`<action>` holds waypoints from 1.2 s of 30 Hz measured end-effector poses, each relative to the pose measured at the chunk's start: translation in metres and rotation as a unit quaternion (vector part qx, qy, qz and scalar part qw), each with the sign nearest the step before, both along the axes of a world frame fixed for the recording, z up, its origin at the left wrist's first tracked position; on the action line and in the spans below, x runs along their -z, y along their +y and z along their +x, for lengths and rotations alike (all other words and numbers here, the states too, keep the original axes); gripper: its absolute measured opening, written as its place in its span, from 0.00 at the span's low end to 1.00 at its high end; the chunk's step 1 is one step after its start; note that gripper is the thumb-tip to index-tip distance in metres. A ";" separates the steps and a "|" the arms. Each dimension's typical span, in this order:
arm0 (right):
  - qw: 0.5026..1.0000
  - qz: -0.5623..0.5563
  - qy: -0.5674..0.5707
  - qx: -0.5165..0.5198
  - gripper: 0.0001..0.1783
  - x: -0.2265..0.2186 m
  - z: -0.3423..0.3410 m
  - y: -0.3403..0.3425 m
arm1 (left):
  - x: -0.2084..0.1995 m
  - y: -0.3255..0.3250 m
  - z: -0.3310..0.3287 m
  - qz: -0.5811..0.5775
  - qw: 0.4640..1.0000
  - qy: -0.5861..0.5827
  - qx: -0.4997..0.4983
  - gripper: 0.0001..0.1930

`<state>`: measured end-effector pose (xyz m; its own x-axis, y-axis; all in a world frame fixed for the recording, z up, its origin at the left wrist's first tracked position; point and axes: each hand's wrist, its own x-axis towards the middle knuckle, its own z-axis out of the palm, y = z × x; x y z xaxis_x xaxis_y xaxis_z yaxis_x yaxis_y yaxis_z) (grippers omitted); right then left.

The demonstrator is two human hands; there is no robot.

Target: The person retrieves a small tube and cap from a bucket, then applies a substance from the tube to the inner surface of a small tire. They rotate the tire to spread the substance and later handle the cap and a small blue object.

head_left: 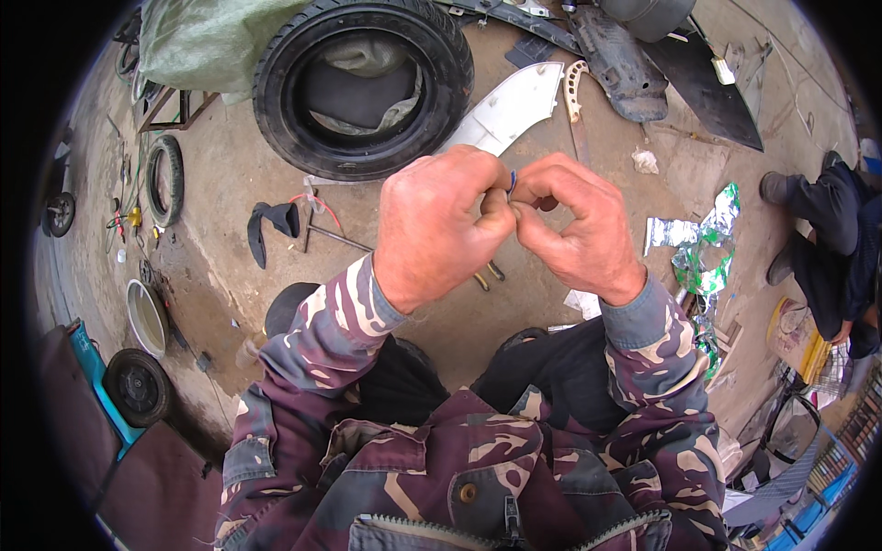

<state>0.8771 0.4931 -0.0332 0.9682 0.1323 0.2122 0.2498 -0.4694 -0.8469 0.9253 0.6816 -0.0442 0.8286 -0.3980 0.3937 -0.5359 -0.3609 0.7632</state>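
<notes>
My left hand (439, 231) and my right hand (585, 220) meet in front of my chest, raised above the concrete floor. Between their fingertips is a small, thin, dark blue piece (513, 180) that looks like a bit of wire. Thumb and forefinger of each hand are closed in a pinch on it, and the fingers hide most of its length. Below my hands, partly covered by the left one, a tool's pair of yellow-and-black handles (490, 275) shows on the floor. A metal T-shaped rod tool (338, 238) lies left of my left hand.
A large black tyre (273, 103) lies ahead, beside a white curved panel (507, 112) and a saw (574, 96) with a pale handle. Crumpled silver-green foil (706, 262) is at the right. Another person's dark-clothed legs (822, 216) are farther right. A white basin (147, 317) stands left.
</notes>
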 end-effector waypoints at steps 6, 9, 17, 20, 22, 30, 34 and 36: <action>0.999 0.033 0.034 -0.015 0.08 -0.001 -0.002 -0.002 | -0.001 0.010 0.012 -0.071 0.986 0.151 0.009 0.05; 0.998 0.039 0.041 -0.011 0.07 -0.002 -0.003 -0.007 | 0.002 0.019 0.022 -0.152 0.938 0.312 0.020 0.06; 0.946 0.248 0.205 0.032 0.06 0.007 -0.003 -0.021 | 0.019 0.042 0.049 -0.085 0.962 0.251 -0.065 0.09; 0.911 0.323 0.254 0.044 0.08 0.011 0.000 -0.027 | 0.025 0.047 0.044 0.062 0.971 0.232 0.000 0.10; 0.901 0.347 0.259 0.042 0.10 0.012 0.002 -0.029 | 0.029 0.045 0.043 0.036 0.982 0.169 0.070 0.11; 0.894 0.357 0.270 -0.033 0.09 0.015 0.003 -0.024 | 0.024 0.042 0.041 -0.237 0.823 0.470 0.212 0.20; 0.892 0.357 0.273 -0.039 0.09 0.016 0.003 -0.022 | 0.023 0.043 0.039 -0.262 0.790 0.513 0.212 0.19; 0.894 0.357 0.266 -0.049 0.09 0.016 0.002 -0.021 | 0.024 0.043 0.037 -0.258 0.794 0.513 0.198 0.18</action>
<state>0.8793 0.4724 -0.0493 0.9486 0.2359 -0.2111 -0.2674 0.2403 -0.9331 0.9626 0.7242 -0.0686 0.6685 -0.7125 -0.2131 0.4702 0.1829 0.8634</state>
